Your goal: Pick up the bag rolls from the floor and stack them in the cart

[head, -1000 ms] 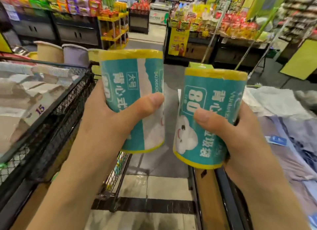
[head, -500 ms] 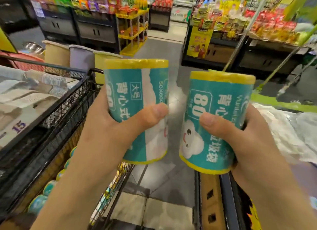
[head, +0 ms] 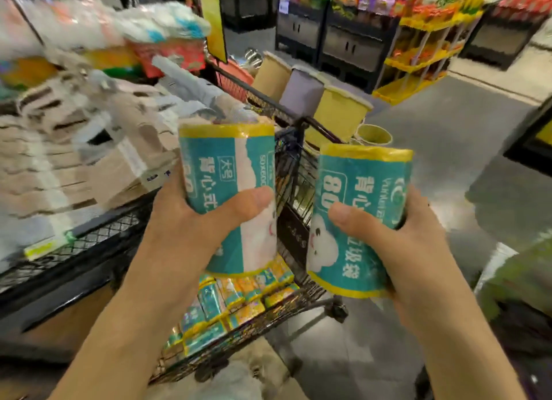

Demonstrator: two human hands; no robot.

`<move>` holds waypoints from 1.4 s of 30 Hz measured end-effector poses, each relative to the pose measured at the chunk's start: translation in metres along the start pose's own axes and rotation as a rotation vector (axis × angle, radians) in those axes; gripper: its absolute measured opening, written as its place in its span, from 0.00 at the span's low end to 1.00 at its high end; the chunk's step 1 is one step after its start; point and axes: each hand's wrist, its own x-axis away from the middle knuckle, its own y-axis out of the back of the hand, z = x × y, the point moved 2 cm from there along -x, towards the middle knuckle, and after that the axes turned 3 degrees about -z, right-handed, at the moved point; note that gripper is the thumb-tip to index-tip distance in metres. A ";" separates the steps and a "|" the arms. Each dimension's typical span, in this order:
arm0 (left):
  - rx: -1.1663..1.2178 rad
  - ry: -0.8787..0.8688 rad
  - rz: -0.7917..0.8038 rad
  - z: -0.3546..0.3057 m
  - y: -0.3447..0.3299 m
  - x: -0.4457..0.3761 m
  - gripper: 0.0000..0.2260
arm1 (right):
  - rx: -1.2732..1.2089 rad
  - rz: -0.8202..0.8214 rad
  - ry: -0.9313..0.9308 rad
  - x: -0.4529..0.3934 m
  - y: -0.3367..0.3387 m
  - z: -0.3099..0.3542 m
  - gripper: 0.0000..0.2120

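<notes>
Holding one bag roll in each of your hands, you stand just beside the cart, which lies at about 11 o'clock from you. Your left hand is curled around the left roll, thumb pressed across its front; your right hand grips the right roll the same way. Both rolls are upright, near each other but apart. In the lower basket, at 12 o'clock under the left roll, stacked rolls already lie in rows. I think the risk is there: a roll released from too high may knock the rows crooked. The wrapper also looks smooth, so a loose grip could let a roll slide out and fall back to the floor.
</notes>
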 end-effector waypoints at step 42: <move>-0.215 0.527 -0.798 0.266 0.144 -0.149 0.28 | 0.319 0.598 -0.487 -0.255 -0.203 -0.312 0.27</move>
